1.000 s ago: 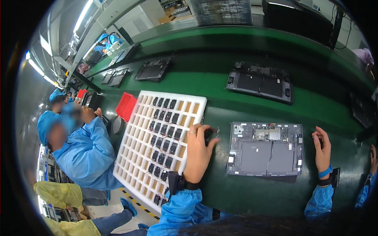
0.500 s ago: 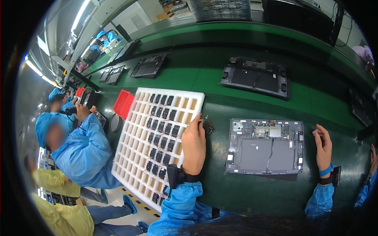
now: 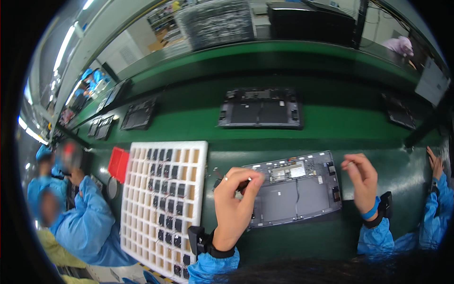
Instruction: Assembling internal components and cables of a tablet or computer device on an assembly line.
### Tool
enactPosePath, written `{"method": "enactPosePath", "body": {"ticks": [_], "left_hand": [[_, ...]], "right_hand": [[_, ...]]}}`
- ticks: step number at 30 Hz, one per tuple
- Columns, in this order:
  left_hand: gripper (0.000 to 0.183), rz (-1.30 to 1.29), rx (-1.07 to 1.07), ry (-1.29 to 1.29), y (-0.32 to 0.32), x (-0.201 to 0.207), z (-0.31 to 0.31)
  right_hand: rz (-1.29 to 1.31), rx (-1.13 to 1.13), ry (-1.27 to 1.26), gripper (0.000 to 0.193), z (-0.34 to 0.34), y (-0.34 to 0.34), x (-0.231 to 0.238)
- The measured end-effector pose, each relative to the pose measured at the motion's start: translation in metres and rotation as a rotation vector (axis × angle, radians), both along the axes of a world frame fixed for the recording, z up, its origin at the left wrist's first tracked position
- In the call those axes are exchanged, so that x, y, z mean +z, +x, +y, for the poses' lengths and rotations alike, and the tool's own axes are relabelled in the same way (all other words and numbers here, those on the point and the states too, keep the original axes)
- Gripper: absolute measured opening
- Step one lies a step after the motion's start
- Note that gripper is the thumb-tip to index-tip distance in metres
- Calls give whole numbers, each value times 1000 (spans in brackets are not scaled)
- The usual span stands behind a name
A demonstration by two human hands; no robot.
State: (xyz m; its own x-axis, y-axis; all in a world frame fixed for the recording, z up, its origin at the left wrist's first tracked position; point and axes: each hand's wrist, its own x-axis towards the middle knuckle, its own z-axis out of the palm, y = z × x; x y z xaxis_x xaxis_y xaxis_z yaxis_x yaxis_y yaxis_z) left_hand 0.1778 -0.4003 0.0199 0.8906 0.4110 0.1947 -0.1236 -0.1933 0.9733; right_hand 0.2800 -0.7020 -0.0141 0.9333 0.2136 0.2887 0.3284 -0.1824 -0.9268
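An opened laptop-like chassis (image 3: 279, 203), with a circuit board along its far side and flat grey panels nearer me, lies tilted on the green bench. My left hand (image 3: 234, 201) is over its left edge, thumb and fingers pinched together. Something small and dark shows between them; its kind is unclear. Beyond the chassis's right edge, my right hand (image 3: 363, 182) is raised with bent fingers apart, holding nothing visible. To the left, a white foam tray (image 3: 202, 175) carries several small black parts with thin wires (image 3: 170, 189) in its cells. Another small dark part (image 3: 217, 182) lies beside my left hand, partly hidden.
A red bin (image 3: 118, 164) and a round dish (image 3: 112, 188) stand left of the tray. Several similar chassis (image 3: 260, 109) rest on the green strip behind. A co-worker in blue (image 3: 82, 222) is at the left; another person's hand (image 3: 435, 163) shows far right.
My left hand has left the tray's edge and come over the chassis, its fingers now pinched. The chassis has turned askew. My right hand has lifted beside it. The whole view has shifted.
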Motion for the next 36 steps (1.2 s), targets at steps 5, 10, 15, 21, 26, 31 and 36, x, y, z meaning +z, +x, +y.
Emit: {"method": "enactPosePath", "body": {"ticks": [5,10,15,21,26,31,36], "left_hand": [[19,-277,-30,323,-3,-2,-11],[23,-309,-17,404,-2,1,-14],[23,-322,-51,396,-2,-7,-12],[16,-162,-163,-53,-1,-16,-20],[13,-141,-186,-111,5,-8,-24],[8,-88,-108,-40,9,-6,-27],[11,38,77,-92,20,-40,-1]], "right_hand": [[-38,304,-98,19,63,-29,60],[-51,399,-28,19,88,-26,69],[70,468,-87,12,98,-28,71],[46,373,11,7,105,-30,53],[182,391,89,11,99,-24,41],[293,418,73,16,101,-16,40],[-405,120,-575,30,89,24,4]]}}
